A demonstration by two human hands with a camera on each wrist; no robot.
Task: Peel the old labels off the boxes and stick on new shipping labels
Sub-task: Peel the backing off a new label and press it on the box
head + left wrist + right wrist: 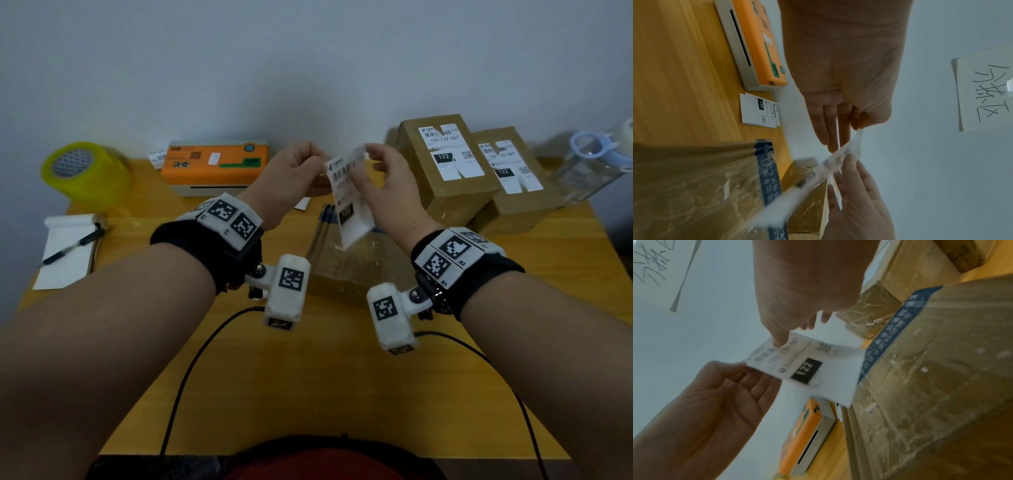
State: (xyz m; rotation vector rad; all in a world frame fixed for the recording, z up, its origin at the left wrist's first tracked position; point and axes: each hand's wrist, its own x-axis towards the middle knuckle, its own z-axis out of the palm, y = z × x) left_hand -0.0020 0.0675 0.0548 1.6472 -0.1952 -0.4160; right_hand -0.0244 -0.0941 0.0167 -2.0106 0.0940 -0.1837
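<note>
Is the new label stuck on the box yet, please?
No: both hands hold the label in the air above the box.

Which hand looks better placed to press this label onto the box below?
Probably the right hand: it pinches the label directly above the bare box, while the left hand grips only a corner.

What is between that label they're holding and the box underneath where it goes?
Nothing visible. Both the left hand and the right hand pinch the new label in the air above the box, whose taped top looks bare apart from old paper scraps.
</note>
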